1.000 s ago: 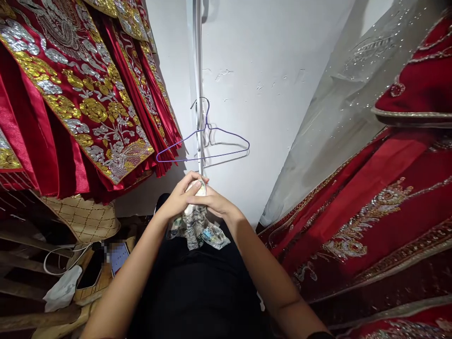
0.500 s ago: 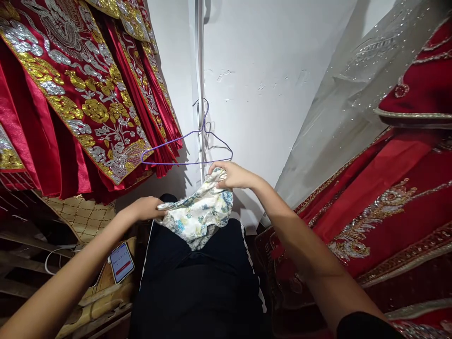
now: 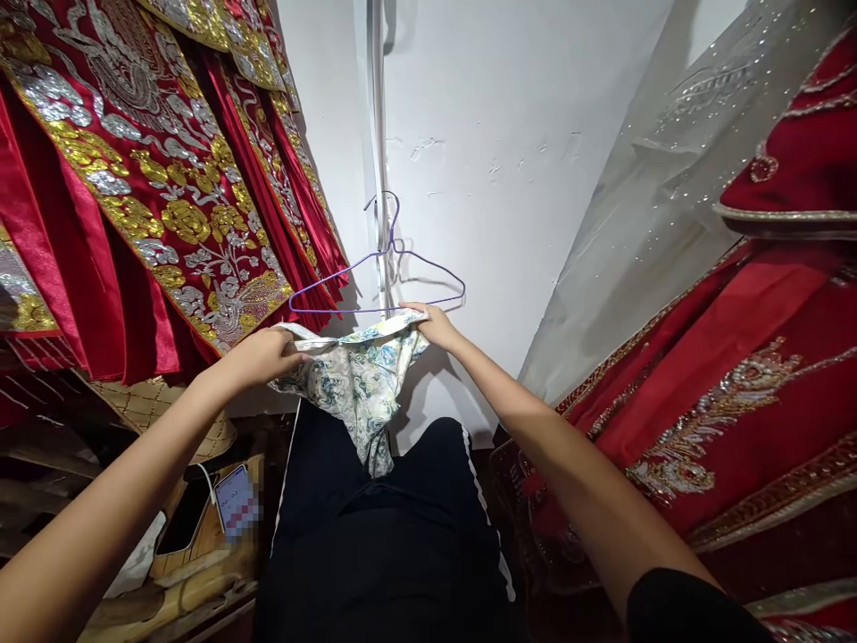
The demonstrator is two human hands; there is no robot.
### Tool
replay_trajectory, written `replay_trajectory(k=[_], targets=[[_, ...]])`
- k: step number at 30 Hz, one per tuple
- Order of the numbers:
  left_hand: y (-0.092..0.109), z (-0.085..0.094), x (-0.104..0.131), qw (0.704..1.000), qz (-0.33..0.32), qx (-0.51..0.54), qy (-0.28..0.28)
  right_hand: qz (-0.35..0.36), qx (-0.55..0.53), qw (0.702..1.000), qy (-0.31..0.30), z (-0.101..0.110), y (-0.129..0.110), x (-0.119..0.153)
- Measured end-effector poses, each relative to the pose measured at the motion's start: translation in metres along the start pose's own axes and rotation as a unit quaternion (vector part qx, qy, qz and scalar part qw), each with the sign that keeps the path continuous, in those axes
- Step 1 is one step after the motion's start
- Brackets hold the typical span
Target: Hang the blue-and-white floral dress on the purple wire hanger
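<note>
A white garment with a blue and green floral print [image 3: 358, 384] is stretched between my hands above my lap; it looks like a pair of underpants. My left hand [image 3: 268, 353] pinches the left end of its waistband. The right end of the waistband is gripped by my right hand [image 3: 432, 326], fingers partly hidden by cloth. Just above the waistband hangs a purple wire hanger [image 3: 376, 310], its hook on a pale upright post [image 3: 378, 116]. The garment's lower part droops to a narrow point over my dark trousers [image 3: 442, 482].
Red robes with gold and silver embroidery [image 3: 180, 214] hang at the left. To the right are a red embroidered gown [image 3: 729, 357] and a sheer glittering white fabric [image 3: 643, 196]. A phone [image 3: 237, 500] and a darker device [image 3: 184, 516] lie on a wooden surface at lower left.
Both hands have risen, my left hand most, and the bunched garment is now spread with its waistband taut near the hanger. The hanger has shifted slightly right.
</note>
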State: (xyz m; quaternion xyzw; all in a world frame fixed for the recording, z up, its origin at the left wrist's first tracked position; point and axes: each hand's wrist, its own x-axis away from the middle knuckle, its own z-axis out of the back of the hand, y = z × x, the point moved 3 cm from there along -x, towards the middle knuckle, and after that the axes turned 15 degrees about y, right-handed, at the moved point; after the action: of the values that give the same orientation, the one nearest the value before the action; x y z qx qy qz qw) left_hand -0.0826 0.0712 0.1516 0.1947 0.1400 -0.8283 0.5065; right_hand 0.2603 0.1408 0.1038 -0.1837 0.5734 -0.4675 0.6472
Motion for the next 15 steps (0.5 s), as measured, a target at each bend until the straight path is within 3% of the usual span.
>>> replay_trajectory(k=[5,9,12,15], targets=[[0.003,0.029,-0.024,0.994,0.009,-0.009,0.110,0.049,0.041,0.997,0.051,0.033,-0.007,0.006],[0.040,0.052,-0.041,0.982,-0.082,0.056,0.159,0.043,0.042,0.998,0.015,0.048,-0.026,0.021],[0.063,0.051,-0.059,0.974,-0.107,0.111,0.168,0.030,0.022,0.999,-0.030,0.042,-0.044,0.040],[0.061,0.038,-0.077,0.965,-0.089,0.145,0.197,0.050,0.023,0.998,-0.025,0.042,-0.061,0.056]])
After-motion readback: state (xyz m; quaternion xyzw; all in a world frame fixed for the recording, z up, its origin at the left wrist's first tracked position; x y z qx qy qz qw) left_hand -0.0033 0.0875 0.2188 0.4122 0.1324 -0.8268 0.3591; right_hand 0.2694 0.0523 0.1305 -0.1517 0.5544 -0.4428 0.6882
